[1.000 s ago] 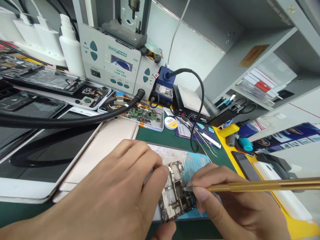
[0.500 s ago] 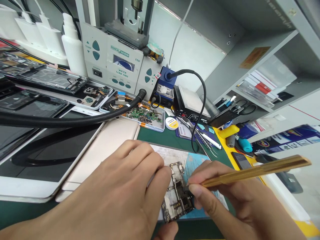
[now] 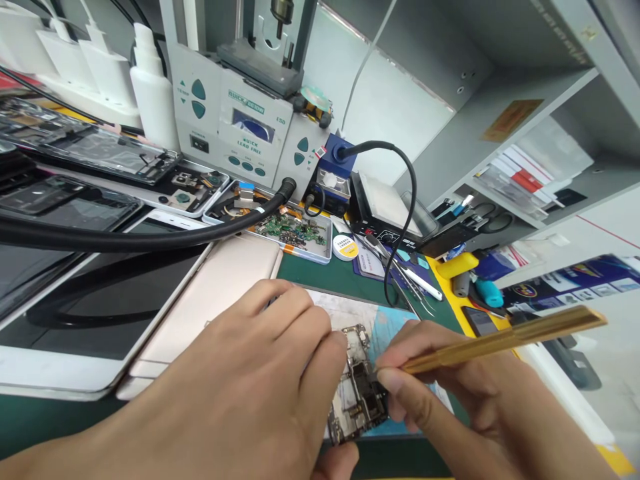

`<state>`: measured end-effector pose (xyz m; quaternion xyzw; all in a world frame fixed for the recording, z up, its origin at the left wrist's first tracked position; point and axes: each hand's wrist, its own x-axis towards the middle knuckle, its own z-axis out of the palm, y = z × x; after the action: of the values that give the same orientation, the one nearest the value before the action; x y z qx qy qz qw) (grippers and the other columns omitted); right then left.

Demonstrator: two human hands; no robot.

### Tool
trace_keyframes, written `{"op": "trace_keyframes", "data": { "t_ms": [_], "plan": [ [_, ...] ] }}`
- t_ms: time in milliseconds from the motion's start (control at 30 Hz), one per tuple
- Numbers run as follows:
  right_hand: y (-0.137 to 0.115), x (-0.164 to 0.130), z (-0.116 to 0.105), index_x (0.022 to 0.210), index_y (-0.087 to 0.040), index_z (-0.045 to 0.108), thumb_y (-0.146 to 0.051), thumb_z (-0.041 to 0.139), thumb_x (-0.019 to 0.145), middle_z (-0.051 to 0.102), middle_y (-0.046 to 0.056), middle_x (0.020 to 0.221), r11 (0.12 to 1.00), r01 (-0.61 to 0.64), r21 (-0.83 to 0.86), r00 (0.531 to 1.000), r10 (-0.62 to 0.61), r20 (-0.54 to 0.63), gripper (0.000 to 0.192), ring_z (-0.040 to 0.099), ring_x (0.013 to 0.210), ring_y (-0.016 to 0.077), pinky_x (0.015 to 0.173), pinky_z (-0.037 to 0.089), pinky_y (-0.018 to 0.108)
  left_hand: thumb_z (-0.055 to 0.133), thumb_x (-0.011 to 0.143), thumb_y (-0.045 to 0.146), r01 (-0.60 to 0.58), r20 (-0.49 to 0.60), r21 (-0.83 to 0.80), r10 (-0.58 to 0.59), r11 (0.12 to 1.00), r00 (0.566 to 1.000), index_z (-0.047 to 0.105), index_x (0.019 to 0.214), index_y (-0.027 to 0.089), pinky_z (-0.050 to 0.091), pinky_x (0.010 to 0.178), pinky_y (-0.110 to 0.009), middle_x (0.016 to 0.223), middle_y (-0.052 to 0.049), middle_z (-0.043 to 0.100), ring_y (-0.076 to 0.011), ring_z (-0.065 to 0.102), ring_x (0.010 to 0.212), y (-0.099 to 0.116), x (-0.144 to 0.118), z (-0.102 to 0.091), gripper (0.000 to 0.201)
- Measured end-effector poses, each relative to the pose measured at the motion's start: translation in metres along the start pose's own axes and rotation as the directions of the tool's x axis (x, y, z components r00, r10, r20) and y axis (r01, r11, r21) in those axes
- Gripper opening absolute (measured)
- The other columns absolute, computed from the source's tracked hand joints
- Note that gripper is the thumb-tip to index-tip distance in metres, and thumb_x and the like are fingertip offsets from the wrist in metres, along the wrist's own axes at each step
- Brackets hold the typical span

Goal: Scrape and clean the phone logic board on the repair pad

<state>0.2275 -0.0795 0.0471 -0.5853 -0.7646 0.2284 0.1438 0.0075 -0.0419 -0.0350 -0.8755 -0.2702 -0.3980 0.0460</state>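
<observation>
A: 2 hands in view, both on 1 circuit board [image 3: 357, 390]?
B: Yes. Left hand [image 3: 240, 393] presses down on the board's left edge, fingers [image 3: 327, 363] bent, thumb at the lower edge, pinning it rather than lifting.
A: Right hand [image 3: 450, 400]?
B: Fingers clenched around a gold-handled tool [image 3: 505, 339], tip touching the board's right side.
A: Board location?
B: Flat on a worn pad [image 3: 350, 310] on the green bench [image 3: 320, 273], between both hands.
A: Nearby?
B: Parts tray [image 3: 285, 230] behind, black hose [image 3: 125, 239] across the phones at left, soldering station [image 3: 240, 130] at the back.
</observation>
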Motion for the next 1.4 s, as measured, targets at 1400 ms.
{"op": "trace_keyframes", "data": {
  "t_ms": [1400],
  "plan": [
    [0.011,-0.007,0.005,0.089,-0.025,0.072,-0.035,0.065,0.106,0.065,-0.002,0.075,0.842,-0.161,0.514,0.987,0.15,0.064,0.021,0.069,0.068,0.0124,0.065,0.058,0.019,0.062,0.088,0.032,-0.017,-0.037,-0.005,0.016,1.0,0.999,0.063,0.104,0.021,0.05,0.077,-0.044,0.095,-0.004,0.073,-0.0263,0.066,0.086,-0.004,0.002,-0.002,0.019]
  ]
}}
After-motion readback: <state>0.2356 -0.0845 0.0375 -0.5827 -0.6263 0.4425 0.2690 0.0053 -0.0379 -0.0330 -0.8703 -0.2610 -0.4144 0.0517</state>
